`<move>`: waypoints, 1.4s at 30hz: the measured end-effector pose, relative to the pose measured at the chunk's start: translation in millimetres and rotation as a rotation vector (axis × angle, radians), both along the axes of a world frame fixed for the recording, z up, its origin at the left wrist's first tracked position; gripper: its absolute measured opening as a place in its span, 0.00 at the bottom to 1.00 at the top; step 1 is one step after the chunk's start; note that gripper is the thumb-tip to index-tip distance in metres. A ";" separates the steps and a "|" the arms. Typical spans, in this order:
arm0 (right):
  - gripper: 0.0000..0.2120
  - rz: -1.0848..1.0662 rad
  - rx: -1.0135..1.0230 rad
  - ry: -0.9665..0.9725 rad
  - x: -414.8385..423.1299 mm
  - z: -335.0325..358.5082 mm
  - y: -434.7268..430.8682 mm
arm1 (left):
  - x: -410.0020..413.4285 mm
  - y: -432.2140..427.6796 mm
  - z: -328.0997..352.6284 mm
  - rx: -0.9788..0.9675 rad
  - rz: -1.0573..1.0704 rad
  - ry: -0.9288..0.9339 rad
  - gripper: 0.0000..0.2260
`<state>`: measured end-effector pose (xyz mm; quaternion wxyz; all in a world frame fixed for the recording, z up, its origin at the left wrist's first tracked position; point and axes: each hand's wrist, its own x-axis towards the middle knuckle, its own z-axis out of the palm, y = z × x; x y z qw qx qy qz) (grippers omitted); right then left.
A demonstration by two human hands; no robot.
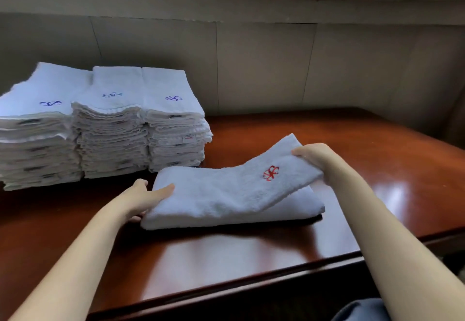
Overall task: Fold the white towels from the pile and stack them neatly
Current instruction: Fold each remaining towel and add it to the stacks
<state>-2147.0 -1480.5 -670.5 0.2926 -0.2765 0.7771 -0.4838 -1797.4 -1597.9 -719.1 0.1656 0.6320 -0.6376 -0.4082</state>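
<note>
My right hand [318, 159] pinches the towel [226, 195] beside its red emblem [271, 172]; my left hand [148, 195] grips its other end. Stacks [105, 124] show blue emblems, labels unreadable.

A white towel [226, 195] bears a red emblem [271, 172]; white stacks [100, 129] carry blue ones; the table [251, 252] is reddish-brown.

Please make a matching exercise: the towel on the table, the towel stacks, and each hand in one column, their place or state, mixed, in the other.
1. white folded towel with red embroidery
2. three stacks of white towels with blue embroidery
3. left hand
4. right hand

A. holds the towel's raised right end
B. at the towel's left end
C. on the brown wooden table, near edge
D. far left, by the wall

Pairs: 1-C, 2-D, 3-B, 4-A
</note>
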 end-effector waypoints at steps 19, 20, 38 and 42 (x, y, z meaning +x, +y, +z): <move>0.12 0.147 0.220 0.617 -9.5 -48.8 16.1 | -4.6 -1.0 -0.1 0.038 -0.100 0.038 0.14; 0.12 0.156 0.247 0.625 -9.7 -50.9 14.5 | -4.9 -0.6 0.3 0.038 -0.104 0.031 0.15; 0.18 0.637 0.259 1.182 28.9 -65.5 -5.8 | -3.2 1.1 18.9 -0.483 0.141 -0.377 0.20; 0.20 0.604 0.315 1.211 34.0 -61.2 -9.5 | -26.8 22.1 20.4 -0.761 -0.074 -0.273 0.16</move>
